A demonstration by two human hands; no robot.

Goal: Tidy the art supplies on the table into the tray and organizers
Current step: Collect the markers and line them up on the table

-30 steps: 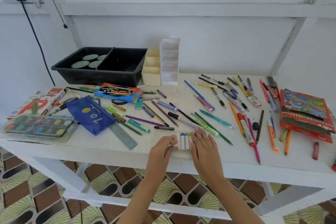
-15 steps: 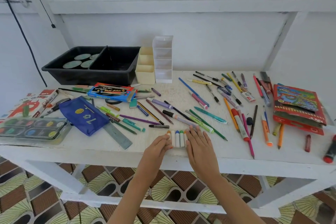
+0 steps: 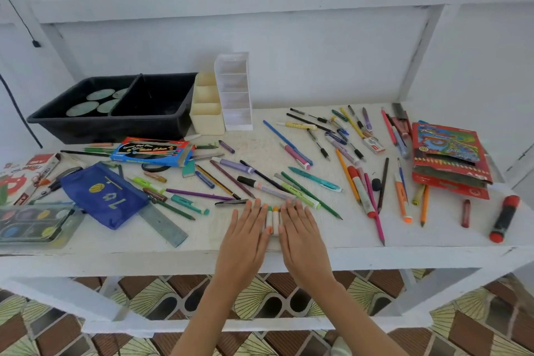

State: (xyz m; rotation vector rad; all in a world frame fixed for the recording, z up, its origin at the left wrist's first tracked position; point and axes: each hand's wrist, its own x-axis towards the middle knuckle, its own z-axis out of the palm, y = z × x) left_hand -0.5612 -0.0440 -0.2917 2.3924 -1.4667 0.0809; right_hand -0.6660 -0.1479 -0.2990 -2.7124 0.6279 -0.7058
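Art supplies (image 3: 232, 179) are lying scattered across a white tabletop (image 3: 254, 144), none of the loose ones yet in a container. At the far left, a watercolour palette (image 3: 34, 224) is sitting at the front edge, with an oil pastels box (image 3: 26, 173) behind it. A blue pencil case (image 3: 107, 196) is lying beside them, partly covering a metal ruler (image 3: 164, 225). Behind these, a black two-compartment tray (image 3: 107, 128) is standing against the wall, round greenish discs (image 3: 99, 94) lying in its left half. A blue watercolour box (image 3: 150, 152) is resting in front of the tray. A cream organizer (image 3: 206, 121) and a taller clear organizer (image 3: 235, 95) are standing side by side just right of the tray.

At the front centre, the left hand (image 3: 245, 237) is lying flat, fingers straight and holding nothing, its inner side touching a small row of short white markers (image 3: 273, 218) with green and orange tips. The right hand (image 3: 300, 234) is mirroring it on the markers' other side, fingers likewise straight and grasping nothing.

Further right, a teal pen (image 3: 315, 179), a red-capped marker (image 3: 359, 185) and many pens and pencils are lying crossed over one another. Red coloured-pencil packs (image 3: 448, 159) are sitting stacked near the right edge, with a red crayon (image 3: 465, 209) and a black-and-red marker (image 3: 504, 218) lying in front of them.
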